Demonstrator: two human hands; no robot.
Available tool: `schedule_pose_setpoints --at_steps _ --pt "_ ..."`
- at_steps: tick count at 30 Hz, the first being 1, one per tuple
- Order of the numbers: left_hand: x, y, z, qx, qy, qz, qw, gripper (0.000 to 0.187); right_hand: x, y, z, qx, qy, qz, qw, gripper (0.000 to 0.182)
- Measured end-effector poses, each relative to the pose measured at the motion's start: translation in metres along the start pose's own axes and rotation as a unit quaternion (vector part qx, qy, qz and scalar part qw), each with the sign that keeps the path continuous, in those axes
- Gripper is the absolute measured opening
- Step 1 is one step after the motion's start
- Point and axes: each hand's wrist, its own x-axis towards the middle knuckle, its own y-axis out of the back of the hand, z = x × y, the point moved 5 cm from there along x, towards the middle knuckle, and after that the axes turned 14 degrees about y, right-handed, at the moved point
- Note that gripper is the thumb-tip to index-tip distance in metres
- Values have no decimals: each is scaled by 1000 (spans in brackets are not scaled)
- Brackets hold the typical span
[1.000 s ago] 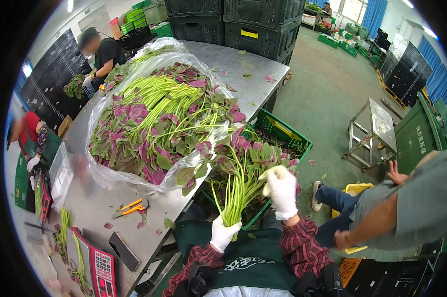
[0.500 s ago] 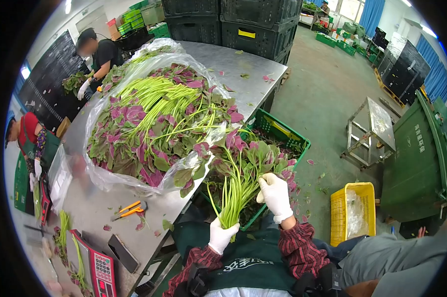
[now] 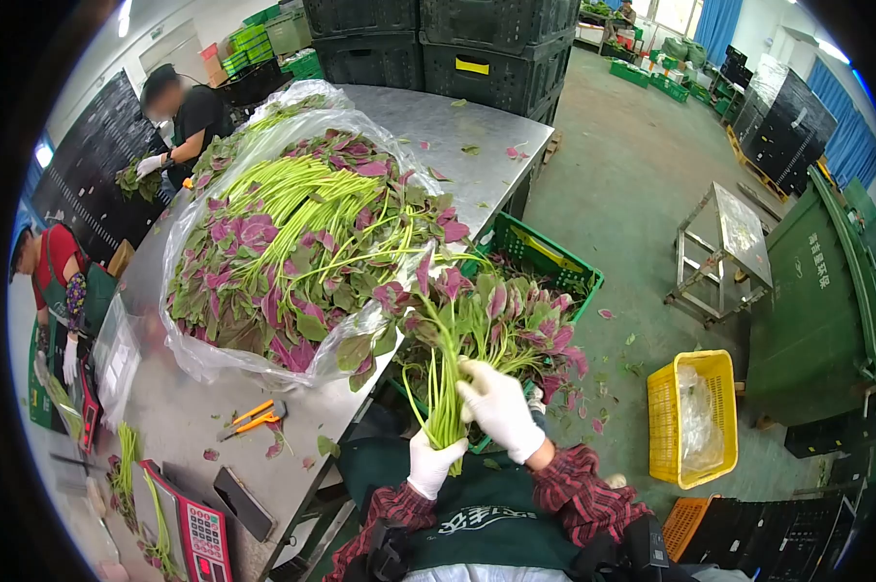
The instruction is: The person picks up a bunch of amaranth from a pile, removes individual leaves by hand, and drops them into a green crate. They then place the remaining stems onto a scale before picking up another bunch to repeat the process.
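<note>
My left hand (image 3: pixel 436 464), in a white glove, is closed round the lower stems of a bunch of red amaranth (image 3: pixel 446 388). The stems stand upright, with green and purple leaves fanning out at the top. My right hand (image 3: pixel 504 412), also gloved, has its fingers bent against the right side of the stems, partway up. Its fingertips are partly hidden among them. Behind the bunch stands a green crate (image 3: pixel 545 254) holding leaves. On the table to the left, a large heap of amaranth (image 3: pixel 302 223) lies in a clear plastic bag (image 3: pixel 181 335).
Orange-handled cutters (image 3: pixel 254 419), a phone (image 3: pixel 244 502) and a red scale (image 3: pixel 203 543) lie on the metal table (image 3: pixel 331 400). Black crates (image 3: pixel 496 73) are stacked at its far end. A yellow basket (image 3: pixel 663 417) stands on the floor at right. Two co-workers (image 3: pixel 200 112) work at left.
My right hand has moved left and down, from the leafy right side onto the stems. The held bunch looks narrower. The grey-clothed person at lower right has gone from view.
</note>
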Motion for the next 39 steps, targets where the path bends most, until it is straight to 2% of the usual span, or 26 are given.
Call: schedule_pose_setpoints --at_steps 5,6,7,10,13,20,22,25,30,32,33,34,35,36,39 --pt "0 3 0 -7 -4 2 1000 36 -4 -7 -12 -14 50 -30 998 30" --pt "0 4 0 -1 -3 -5 1000 37 -3 -1 -14 -20 62 -11 998 27" --pt "0 4 0 6 -2 -13 1000 38 -2 6 -16 46 46 33 997 20" --pt "-4 3 3 -5 1 -10 1000 36 2 35 -16 111 -21 156 981 14" --pt "-4 1 3 2 -2 -12 1000 36 7 50 -7 123 -44 179 975 14" --pt "-4 2 -1 17 -1 -13 1000 37 14 49 8 38 -68 117 990 16" --pt "-4 2 -1 10 2 -13 1000 38 14 47 11 8 -90 62 994 18" --pt "-4 1 -2 16 2 -9 1000 38 12 44 12 33 -113 29 993 17" --pt "-3 0 -1 14 3 -21 1000 36 9 39 12 103 -130 39 985 14" --pt "-3 -1 2 11 5 -25 1000 35 9 39 5 -12 -56 77 995 11" --pt "-2 -2 3 9 11 -31 999 35 13 39 13 -11 -56 77 995 11" --pt "-2 -2 4 6 16 -37 999 34 18 53 8 -193 117 189 956 9" --pt "-3 -1 3 5 16 -35 999 34 11 59 -5 -359 281 285 843 8" --pt "-3 1 3 3 16 -28 999 33 12 72 8 -285 137 275 908 6" --pt "-4 3 3 11 10 -12 1000 34 14 98 -6 -121 54 274 952 11"
